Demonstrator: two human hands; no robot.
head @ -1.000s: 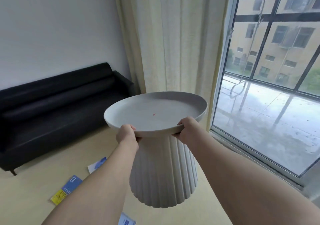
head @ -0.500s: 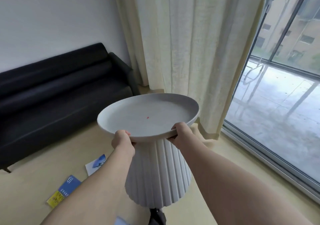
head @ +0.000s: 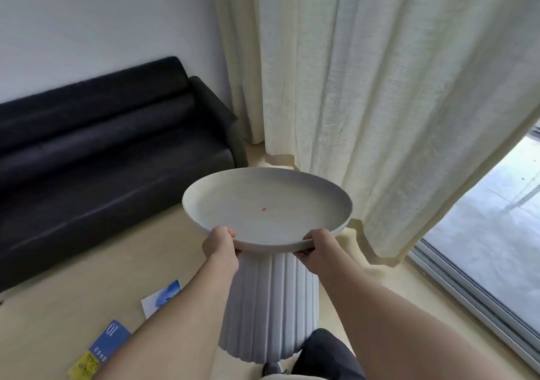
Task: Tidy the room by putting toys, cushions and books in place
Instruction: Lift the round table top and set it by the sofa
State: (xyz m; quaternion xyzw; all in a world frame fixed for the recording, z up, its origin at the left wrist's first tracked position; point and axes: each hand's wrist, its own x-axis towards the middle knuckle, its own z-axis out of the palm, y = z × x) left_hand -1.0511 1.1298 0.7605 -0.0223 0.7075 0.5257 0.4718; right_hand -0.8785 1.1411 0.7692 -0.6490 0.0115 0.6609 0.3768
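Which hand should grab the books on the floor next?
Probably the left hand: the books lie on its side. Both hands grip the table now; the right hand is farther.

Views: one only, head-worn, wide-angle; nothing shared with another view.
Position: above the round side table (head: 201, 204), close behind both forearms.
Direction: forward and down, toward the room corner where curtain (head: 365, 87) meets wall.
Nearness: table top close, at arm's reach; black sofa (head: 102, 151) farther off at left.
Edges: books (head: 108, 341) bottom left, window glass at right.
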